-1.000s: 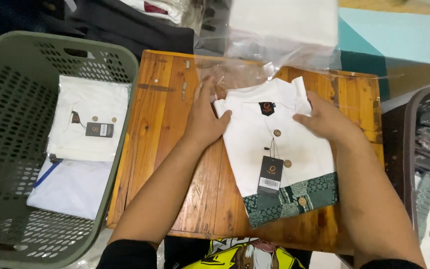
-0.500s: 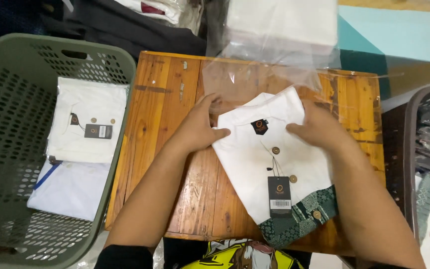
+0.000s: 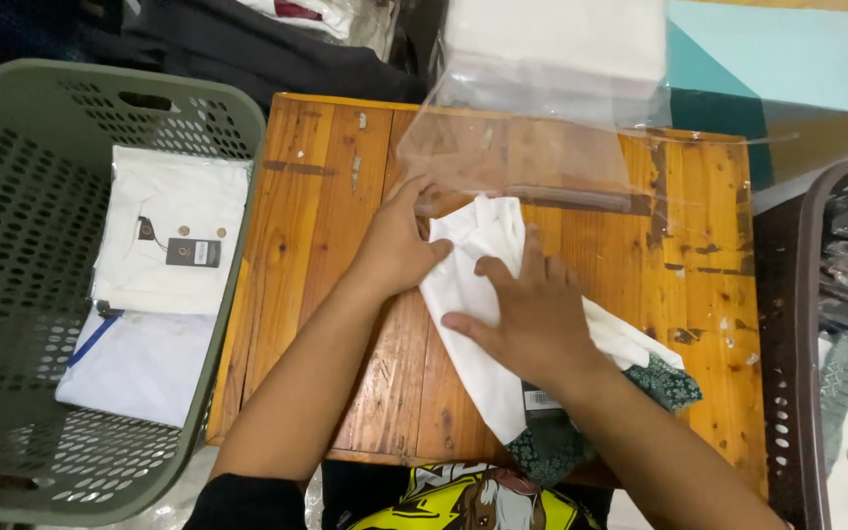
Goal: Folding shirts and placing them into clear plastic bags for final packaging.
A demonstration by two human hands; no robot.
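Both hands, left [image 3: 399, 250] and right [image 3: 532, 314], press flat on a white shirt [image 3: 468, 324]; clear bag [image 3: 542, 147] lies just beyond, green basket [image 3: 12, 294] far left.

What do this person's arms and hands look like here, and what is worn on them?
Both hands, the left hand and the right hand, are bare: no gloves, and no rings or watch that I can make out. The forearms are uncovered. Dark sleeves show only at the bottom edge, pushed up towards the elbows.
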